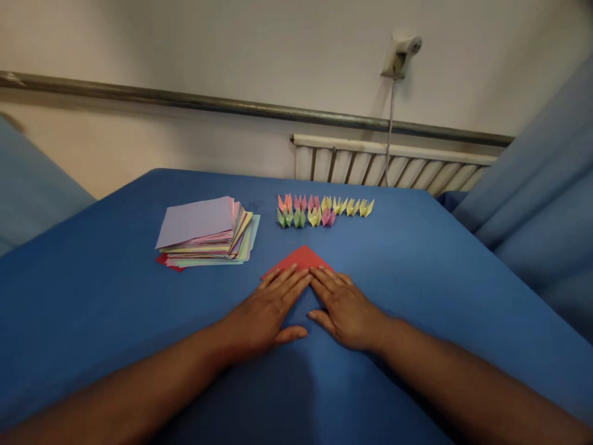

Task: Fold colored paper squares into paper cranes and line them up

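Red square paper sheet (301, 258) lies on the blue desk (417, 278), folded to a triangle, apex pointing away, just in front of the person. Left hand (264, 315) & right hand (345, 309) rest flat on it, fingers extended, gripping nothing, tips meeting at centre. Step in hand: prob. pressing the crease. Next move needs firm, even pressure outward along the fold. Stack of coloured paper sheets (206, 232) sits far-left; row of small folded paper pieces (324, 211) beyond.

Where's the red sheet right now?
In the head view the red sheet lies flat at the middle of the blue table, pressed under the fingertips of the left hand and right hand, just in front of the folded paper pieces.
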Demonstrator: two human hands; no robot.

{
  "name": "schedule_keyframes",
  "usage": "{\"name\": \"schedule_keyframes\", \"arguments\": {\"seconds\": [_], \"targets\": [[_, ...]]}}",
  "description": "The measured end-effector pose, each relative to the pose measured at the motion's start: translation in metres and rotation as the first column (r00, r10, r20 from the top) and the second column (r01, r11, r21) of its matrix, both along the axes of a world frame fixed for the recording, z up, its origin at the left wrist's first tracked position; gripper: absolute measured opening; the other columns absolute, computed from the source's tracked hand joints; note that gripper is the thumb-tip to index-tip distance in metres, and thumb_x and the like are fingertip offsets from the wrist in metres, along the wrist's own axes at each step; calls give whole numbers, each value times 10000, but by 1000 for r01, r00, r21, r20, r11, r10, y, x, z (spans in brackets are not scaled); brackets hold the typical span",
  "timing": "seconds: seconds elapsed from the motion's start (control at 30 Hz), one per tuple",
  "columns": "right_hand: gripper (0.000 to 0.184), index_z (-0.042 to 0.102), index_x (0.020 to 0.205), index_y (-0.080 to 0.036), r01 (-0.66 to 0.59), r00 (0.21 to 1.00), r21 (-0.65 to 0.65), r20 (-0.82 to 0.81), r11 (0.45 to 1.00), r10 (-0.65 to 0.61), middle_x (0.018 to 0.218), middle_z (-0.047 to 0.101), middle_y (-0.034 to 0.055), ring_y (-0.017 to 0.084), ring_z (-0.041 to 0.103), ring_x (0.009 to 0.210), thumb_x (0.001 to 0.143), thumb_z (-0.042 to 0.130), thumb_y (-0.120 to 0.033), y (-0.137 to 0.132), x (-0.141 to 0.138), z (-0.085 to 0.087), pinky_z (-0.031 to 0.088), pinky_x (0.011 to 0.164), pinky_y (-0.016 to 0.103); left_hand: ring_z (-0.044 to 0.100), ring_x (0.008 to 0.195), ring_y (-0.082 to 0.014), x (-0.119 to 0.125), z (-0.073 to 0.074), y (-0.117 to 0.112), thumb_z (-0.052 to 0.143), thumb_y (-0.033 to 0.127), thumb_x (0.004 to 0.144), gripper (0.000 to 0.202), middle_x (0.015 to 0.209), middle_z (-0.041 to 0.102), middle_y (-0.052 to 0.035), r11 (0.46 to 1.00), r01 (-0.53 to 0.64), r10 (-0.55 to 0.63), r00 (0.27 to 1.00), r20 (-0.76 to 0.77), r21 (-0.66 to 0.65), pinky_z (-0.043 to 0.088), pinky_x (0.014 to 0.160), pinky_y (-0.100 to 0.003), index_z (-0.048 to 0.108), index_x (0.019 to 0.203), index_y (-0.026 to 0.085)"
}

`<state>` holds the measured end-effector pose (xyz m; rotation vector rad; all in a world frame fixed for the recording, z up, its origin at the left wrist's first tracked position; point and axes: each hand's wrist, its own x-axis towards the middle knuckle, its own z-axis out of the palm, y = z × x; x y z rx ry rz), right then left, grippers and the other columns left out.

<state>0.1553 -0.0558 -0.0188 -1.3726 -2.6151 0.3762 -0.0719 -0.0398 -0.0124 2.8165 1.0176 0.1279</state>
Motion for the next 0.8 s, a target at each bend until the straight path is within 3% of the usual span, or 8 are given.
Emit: {"name": "schedule_keyframes", "arguments": {"seconds": [0.1, 0.23, 0.43, 0.63, 0.8], "targets": [[679, 241, 1492, -144, -4, 1000, -56, -7, 998, 3, 1556, 242, 111, 261, 205, 1431, 936, 366, -513, -1, -1, -3, 200, 1150, 454, 205, 1434, -286, 1, -2, -1, 362, 677, 864, 831, 1547, 246, -143, 996, -42, 39, 998, -44, -73, 212, 1149, -457, 204, 1495, 160], [670, 244, 1491, -135, 12, 1000, -56, -13, 998, -13, 1562, 220, 108, 264, 196, 1433, 935, 383, -482, -1, -2, -3, 181, 1159, 445, 163, 1440, -315, 7, 1, 1, 332, 692, 861, 860, 1541, 224, -193, 986, -159, 156, 986, -49, -56, 207, 1145, -483, 250, 1474, 95], [680, 210, 1498, -126, -18, 998, -8, -66, 1000, 17, 1551, 252, 126, 248, 206, 1431, 929, 406, -442, 0, -1, -3, 189, 1159, 427, 183, 1442, -257, 39, 3, 22, 307, 652, 894, 819, 1545, 240, -168, 991, -14, 18, 999, 29, -136, 200, 1161, -404, 212, 1483, 90], [655, 280, 1478, -119, -23, 998, -43, -60, 999, 21, 1546, 262, 134, 283, 225, 1422, 936, 385, -471, 1, 0, -4, 188, 1156, 457, 178, 1439, -301, 22, -5, 56, 292, 638, 900, 772, 1547, 242, -147, 982, -177, 173, 983, -59, -62, 178, 1148, -463, 256, 1480, 130], [658, 260, 1485, -132, -25, 998, -60, -62, 998, 21, 1549, 255, 127, 280, 217, 1424, 938, 375, -477, 1, -1, -2, 177, 1157, 459, 245, 1414, -330, 6, -11, 67, 331, 535, 926, 684, 1515, 317, -176, 924, -374, 378, 924, -54, 76, 223, 1130, -485, 336, 1446, 92]]}}
